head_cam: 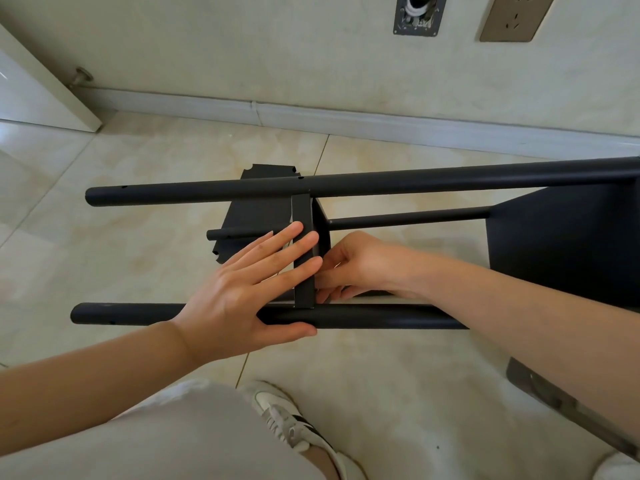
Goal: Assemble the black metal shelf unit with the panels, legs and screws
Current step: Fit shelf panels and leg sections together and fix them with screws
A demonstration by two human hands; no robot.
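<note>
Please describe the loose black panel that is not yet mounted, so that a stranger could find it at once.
Find the shelf frame lying on its side on the tiled floor by the wall. Past its far leg, left of the panel the left hand presses, a loose panel lies flat. It alone is unattached, with notched corners.

Soft, even daylight around me; glossy floor tiles (145, 161) glare at far left, shadows stay faint, and straight lines bow near the edges.

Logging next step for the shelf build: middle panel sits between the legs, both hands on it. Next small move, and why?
Probably seat a screw at the near leg. The left hand presses flat against the middle panel, steadying it, while the right hand curls behind it where panel meets leg. No screw is visible, so this is a guess.
</note>
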